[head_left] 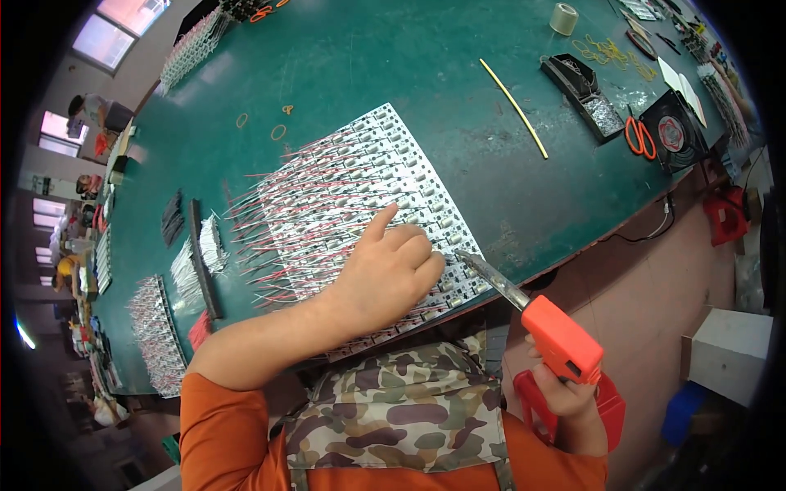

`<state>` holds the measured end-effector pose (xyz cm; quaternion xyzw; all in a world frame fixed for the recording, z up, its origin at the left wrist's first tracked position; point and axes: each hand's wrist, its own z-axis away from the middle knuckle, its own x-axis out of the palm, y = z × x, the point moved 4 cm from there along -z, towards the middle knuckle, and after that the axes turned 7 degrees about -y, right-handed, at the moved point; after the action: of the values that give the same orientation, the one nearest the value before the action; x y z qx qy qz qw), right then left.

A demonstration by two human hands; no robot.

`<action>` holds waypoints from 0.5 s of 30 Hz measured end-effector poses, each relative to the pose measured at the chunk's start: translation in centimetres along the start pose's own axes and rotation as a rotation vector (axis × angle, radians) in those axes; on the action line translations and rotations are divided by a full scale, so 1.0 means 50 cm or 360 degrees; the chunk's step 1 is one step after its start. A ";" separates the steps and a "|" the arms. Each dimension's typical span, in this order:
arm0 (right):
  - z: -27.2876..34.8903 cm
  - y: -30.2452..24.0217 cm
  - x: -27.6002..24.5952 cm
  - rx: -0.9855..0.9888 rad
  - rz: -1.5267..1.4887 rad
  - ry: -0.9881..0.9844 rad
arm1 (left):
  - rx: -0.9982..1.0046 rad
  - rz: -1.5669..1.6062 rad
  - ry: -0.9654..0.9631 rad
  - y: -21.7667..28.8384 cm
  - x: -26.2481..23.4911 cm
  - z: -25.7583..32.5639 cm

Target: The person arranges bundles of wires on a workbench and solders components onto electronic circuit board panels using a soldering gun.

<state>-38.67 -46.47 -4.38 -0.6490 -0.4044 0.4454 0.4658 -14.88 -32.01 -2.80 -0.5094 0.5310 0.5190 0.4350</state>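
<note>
A panel of white circuit boards [422, 176], set in rows with small metal parts, lies at the table's near edge. Thin red and white wires [282, 192] stick out from its left side. My left hand [393, 266] rests over the panel with one finger raised and the others curled; what the fingertips pinch is hidden. My right hand [565, 393] grips a red soldering gun [565, 340] by its handle, just off the table edge. The gun's metal tip meets the panel's right edge, close to my left fingertips.
Bundles of white wires [190, 274] and a dark bar [205, 258] lie left, near another wired panel [155, 335]. On the right are a yellow stick [514, 108], a black solder holder [585, 98], orange-handled scissors [640, 137] and a small fan [673, 135]. A white box [729, 352] stands on the floor.
</note>
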 end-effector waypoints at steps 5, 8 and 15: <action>-0.004 -0.005 0.002 0.0078 -0.0048 0.0041 | -0.0041 0.0005 0.0017 0.000 0.001 0.004; -0.006 -0.011 0.003 0.0106 -0.0132 0.0087 | -0.0081 -0.0017 0.0045 -0.005 -0.002 0.005; -0.002 -0.009 -0.002 0.0101 -0.0222 0.0047 | -0.0057 0.0039 0.0125 -0.002 0.003 0.004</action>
<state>-38.66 -46.48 -3.89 -0.6106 -0.4274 0.4148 0.5220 -14.80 -31.82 -2.97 -0.5307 0.5445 0.5133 0.3982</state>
